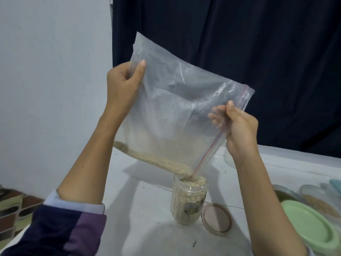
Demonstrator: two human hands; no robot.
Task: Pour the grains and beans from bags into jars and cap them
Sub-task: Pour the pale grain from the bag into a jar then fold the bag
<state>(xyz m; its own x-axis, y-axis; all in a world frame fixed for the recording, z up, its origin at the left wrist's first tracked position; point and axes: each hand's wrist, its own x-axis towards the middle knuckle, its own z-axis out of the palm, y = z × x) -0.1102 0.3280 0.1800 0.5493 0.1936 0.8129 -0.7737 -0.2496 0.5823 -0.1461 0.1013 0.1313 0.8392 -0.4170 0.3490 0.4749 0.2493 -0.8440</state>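
The clear zip-lock bag (171, 111) hangs tilted above the white table (140, 204), its red-striped mouth corner pointing down into the open glass jar (188, 200) (nearly full of pale grains (156, 160)). The left hand (123, 85) pinches the bag's raised bottom edge; the right hand (239, 130) grips its mouth edge. A loose lid (216, 219) lies just beside the jar.

Dim, soft light; warped edges

- left hand (123, 85) and right hand (239, 130) pinch tilted zip bag (177, 111)
- bag corner in open jar (189, 198), grains (156, 160) near brim
- lid (216, 219) on counter (147, 209), beside jar
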